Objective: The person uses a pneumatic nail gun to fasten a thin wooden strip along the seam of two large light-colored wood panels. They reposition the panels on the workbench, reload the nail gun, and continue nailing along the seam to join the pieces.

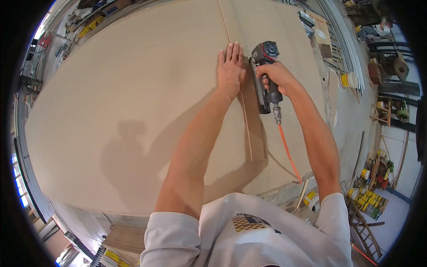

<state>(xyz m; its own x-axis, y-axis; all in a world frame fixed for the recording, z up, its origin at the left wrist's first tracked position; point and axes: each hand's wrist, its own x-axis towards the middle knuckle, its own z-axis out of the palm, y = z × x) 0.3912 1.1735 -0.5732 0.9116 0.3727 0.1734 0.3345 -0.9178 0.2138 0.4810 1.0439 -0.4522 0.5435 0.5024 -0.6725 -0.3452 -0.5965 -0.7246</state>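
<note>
A large beige panel [89, 98] spreads out in front of me. On it lies a narrow brown strip of board [255, 133], running away from me. My left hand [231, 72] lies flat with fingers stretched forward, pressing at the strip's far end and its left edge. My right hand [278, 76] is wrapped round the handle of a black and grey nail gun [266, 50]. The tool stands over the strip's right side, close to my left hand; its nose is hidden. From its handle end an orange air hose [288, 149] runs toward me.
Long metal profiles [344, 40] and small boxes [306, 20] lie beyond the panel's right side. A white bucket [349, 80] stands there, another bucket [311, 200] by the near right corner. A wooden ladder [362, 227] is at lower right.
</note>
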